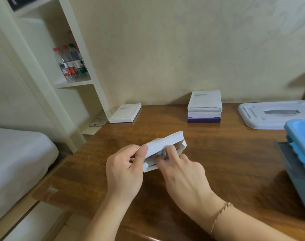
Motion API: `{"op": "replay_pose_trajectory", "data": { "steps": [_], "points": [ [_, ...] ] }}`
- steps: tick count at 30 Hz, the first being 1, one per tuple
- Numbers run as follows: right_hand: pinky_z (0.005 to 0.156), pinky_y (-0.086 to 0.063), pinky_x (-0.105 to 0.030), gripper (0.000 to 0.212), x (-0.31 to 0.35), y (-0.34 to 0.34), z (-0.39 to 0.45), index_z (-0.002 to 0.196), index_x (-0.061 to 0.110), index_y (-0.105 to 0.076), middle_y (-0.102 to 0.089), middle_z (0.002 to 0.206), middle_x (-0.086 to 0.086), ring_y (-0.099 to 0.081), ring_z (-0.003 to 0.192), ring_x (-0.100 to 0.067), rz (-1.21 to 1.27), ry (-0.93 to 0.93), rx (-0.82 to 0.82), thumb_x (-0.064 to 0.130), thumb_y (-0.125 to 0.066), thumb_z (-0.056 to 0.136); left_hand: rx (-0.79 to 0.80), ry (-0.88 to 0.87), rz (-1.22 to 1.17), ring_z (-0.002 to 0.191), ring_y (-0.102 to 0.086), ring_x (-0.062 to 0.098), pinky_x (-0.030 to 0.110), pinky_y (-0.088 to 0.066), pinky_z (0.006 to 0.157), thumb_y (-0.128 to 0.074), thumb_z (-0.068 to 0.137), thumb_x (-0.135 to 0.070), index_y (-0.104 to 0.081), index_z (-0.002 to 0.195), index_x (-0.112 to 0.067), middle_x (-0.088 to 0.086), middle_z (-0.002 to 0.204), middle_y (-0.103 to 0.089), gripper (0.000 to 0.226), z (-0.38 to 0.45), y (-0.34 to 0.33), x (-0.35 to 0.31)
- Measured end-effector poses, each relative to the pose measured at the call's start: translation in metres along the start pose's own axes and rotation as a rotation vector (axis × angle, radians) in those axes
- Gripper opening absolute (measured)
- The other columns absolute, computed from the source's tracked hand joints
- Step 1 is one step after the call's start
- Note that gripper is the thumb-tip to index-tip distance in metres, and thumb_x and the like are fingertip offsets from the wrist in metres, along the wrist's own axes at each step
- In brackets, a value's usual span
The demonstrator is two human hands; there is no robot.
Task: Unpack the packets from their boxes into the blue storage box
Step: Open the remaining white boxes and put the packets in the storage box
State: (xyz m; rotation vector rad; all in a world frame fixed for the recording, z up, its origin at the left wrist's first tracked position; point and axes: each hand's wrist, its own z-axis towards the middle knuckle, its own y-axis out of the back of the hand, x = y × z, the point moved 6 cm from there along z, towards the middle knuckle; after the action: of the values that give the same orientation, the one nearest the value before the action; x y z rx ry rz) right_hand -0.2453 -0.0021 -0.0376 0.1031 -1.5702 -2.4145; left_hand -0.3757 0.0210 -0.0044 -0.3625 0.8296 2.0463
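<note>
1. Currently the left hand (124, 173) grips the opened white box (163, 150) over the table (226, 162), steadying it so the right hand (181, 173) can pinch the packets (161, 153) inside its mouth.
2. Blue storage box (299, 145) sits at the right edge, lid (273, 113) off behind it.
3. A stack of boxes (204, 106) and a single box (125, 113) wait near the wall; the path looks unobstructed.

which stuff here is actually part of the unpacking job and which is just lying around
Part of the job:
- open white box, gripped by the left hand, with the right hand fingers inside it
- stack of three boxes
- single white box
- blue storage box
- white lid

Just lying about:
- water bottles on the shelf
- bed
</note>
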Motion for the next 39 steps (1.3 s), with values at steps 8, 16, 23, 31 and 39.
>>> {"op": "replay_pose_trajectory", "data": {
  "steps": [8, 16, 23, 31, 39],
  "points": [
    [0.035, -0.031, -0.03, 0.015, -0.012, 0.016, -0.029, 0.068, 0.018, -0.058, -0.054, 0.081, -0.002, -0.039, 0.048, -0.02, 0.0, 0.177, -0.262, 0.006, -0.066, 0.073, 0.111, -0.015, 0.138, 0.072, -0.063, 0.004, 0.01, -0.042, 0.051, -0.046, 0.097, -0.049, -0.07, 0.075, -0.022, -0.013, 0.075, -0.066, 0.043, -0.013, -0.014, 0.014],
    [0.038, -0.035, -0.031, 0.016, -0.027, 0.021, -0.052, 0.067, 0.019, -0.064, -0.067, 0.081, 0.001, -0.047, 0.055, -0.021, -0.127, 0.249, -0.368, 0.004, -0.07, 0.067, 0.27, 0.037, 0.15, 0.088, -0.063, -0.003, 0.014, -0.053, 0.055, -0.043, 0.089, -0.06, -0.074, 0.087, -0.024, -0.014, 0.096, -0.071, 0.048, -0.017, -0.031, 0.025],
    [0.07, -0.046, -0.039, 0.018, -0.037, 0.075, -0.05, 0.083, 0.019, -0.066, -0.073, 0.095, 0.001, -0.061, 0.091, -0.031, -0.076, 0.251, -0.471, 0.011, -0.05, 0.088, 0.497, 0.081, 0.162, 0.112, -0.053, -0.007, 0.008, -0.046, 0.089, -0.042, 0.091, -0.065, -0.068, 0.112, -0.036, -0.025, 0.12, -0.062, 0.044, -0.033, -0.037, 0.016],
    [0.081, -0.048, -0.04, 0.019, -0.069, 0.125, -0.012, 0.099, 0.021, -0.071, -0.07, 0.093, 0.008, -0.06, 0.092, -0.023, 0.295, 0.01, -0.482, 0.017, -0.074, 0.081, 0.436, 0.325, -0.346, 0.089, -0.066, -0.003, 0.017, -0.055, 0.063, -0.075, 0.079, -0.048, -0.071, 0.089, -0.041, -0.026, 0.091, -0.071, 0.013, 0.001, -0.045, -0.057],
    [0.074, -0.057, -0.022, 0.061, -0.115, 0.107, -0.065, 0.113, 0.055, -0.048, -0.063, 0.109, 0.026, -0.064, 0.099, 0.002, 1.159, -0.538, -0.388, 0.057, -0.075, 0.059, 0.171, 0.736, -1.052, 0.099, -0.071, 0.015, 0.039, -0.059, 0.082, -0.078, 0.06, -0.041, -0.074, 0.093, -0.042, -0.008, 0.102, -0.075, 0.032, 0.01, -0.067, -0.081]
  ]
}}
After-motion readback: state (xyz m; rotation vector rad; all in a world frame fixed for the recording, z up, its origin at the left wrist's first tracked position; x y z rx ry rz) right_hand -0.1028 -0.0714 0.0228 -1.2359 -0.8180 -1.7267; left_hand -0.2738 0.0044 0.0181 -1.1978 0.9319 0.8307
